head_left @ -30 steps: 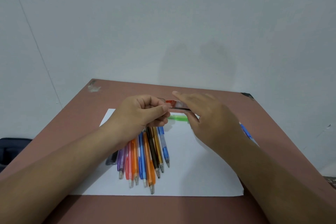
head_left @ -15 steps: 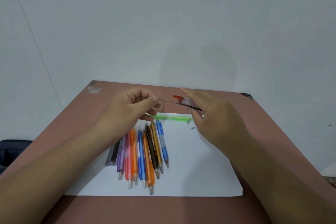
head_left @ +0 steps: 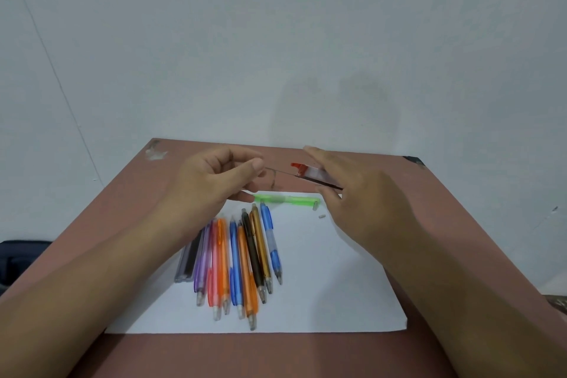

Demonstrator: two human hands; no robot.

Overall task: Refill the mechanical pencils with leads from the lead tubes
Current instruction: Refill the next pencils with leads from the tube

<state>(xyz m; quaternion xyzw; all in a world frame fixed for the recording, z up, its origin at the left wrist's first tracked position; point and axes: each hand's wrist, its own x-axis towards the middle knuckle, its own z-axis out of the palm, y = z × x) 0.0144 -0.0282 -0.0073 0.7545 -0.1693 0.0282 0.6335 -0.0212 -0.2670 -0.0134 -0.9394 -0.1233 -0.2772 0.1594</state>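
We're pulling apart now: a second ago the hands were touching, now the left hand [head_left: 214, 176] is pinching a lead [head_left: 280, 171] drawn halfway out of the tube [head_left: 310, 173], which the right hand [head_left: 352, 202] is gripping at frame centre. Green pencil [head_left: 287, 200] is lying just below, uncapped; we're likely feeding it next.
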